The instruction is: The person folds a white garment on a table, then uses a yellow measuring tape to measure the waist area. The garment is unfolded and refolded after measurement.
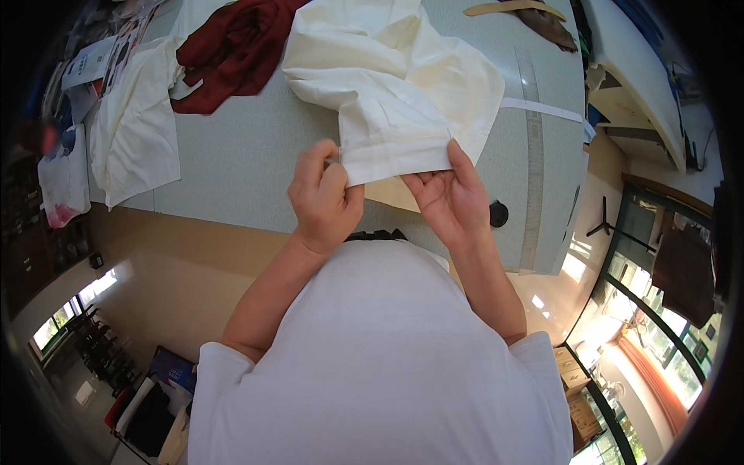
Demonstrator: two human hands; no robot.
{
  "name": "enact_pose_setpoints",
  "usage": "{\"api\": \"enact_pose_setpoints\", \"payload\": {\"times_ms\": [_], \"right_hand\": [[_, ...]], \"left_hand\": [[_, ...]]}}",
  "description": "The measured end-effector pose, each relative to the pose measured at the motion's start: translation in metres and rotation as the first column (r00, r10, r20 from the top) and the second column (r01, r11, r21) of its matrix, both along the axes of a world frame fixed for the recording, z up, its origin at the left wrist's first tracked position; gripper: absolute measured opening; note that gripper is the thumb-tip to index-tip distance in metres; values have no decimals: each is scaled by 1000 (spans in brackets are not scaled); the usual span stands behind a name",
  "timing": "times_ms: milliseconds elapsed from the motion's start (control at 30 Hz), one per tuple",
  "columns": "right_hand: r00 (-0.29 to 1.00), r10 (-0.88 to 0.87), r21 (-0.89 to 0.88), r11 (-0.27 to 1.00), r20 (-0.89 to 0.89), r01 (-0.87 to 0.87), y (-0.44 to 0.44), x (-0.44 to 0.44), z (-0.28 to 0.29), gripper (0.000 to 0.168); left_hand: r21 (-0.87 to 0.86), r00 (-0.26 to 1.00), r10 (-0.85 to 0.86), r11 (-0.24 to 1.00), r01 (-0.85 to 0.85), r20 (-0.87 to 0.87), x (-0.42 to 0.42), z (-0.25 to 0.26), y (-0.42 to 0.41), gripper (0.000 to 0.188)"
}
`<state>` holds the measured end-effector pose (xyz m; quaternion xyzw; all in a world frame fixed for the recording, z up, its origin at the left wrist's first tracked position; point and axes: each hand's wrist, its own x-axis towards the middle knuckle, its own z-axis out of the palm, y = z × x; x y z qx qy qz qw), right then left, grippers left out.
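Observation:
A cream-white cloth garment (401, 87) lies bunched over the table, its near end lifted toward me. Along that end runs a folded band like a hem (395, 160). My left hand (325, 195) pinches the band's left corner, and a thin, small item that I cannot make out shows by its curled fingers. At the right end, my right hand (453, 192) holds the band with the thumb on top and the fingers underneath. Below the band, between the hands, a paler cream piece of cloth (389, 192) shows.
On the grey table (232, 168) lie dark red cloth (238, 52), another white cloth (139, 122) hanging over the edge, and papers (87, 64). To the right are a long clear ruler (532, 145), a white strip (543, 108), a round black object (499, 214) and a curved tan piece (505, 7).

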<state>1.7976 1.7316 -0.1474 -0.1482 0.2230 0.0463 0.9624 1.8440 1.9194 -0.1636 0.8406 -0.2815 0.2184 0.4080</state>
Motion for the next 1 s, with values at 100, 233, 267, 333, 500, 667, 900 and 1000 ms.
{"api": "enact_pose_setpoints", "payload": {"times_ms": [100, 233, 267, 333, 500, 667, 900, 1000], "right_hand": [[1000, 7, -52, 999, -1, -7, 2, 3, -4, 48], [1000, 12, -32, 999, -7, -12, 4, 5, -24, 47], [1000, 16, -15, 1000, -15, -16, 4, 5, -29, 47], [999, 29, 39, 999, -38, -28, 6, 5, -38, 47], [995, 57, 123, 991, -78, -47, 6, 4, -52, 50], [995, 84, 235, 970, -53, -69, 3, 7, -63, 55], [988, 139, 229, 966, -73, -119, -2, 14, -79, 55], [982, 149, 210, 970, -117, -122, -2, 16, -78, 53]], "left_hand": [[67, 996, -83, 995, 80, 34, 4, -5, 5, 23], [148, 987, -157, 976, 157, -9, -4, -18, 14, 24], [161, 988, -151, 975, 152, -17, -7, -24, 16, 24], [157, 988, -138, 977, 146, -63, -13, -36, 23, 28], [145, 977, -93, 982, 122, -190, -22, -54, 34, 36], [149, 901, -52, 981, 127, -430, -30, -47, 33, 37], [-210, 396, -107, 951, -226, -912, -23, -65, 34, 40], [-230, 259, -118, 858, -460, -959, -8, -62, 22, 53]]}}
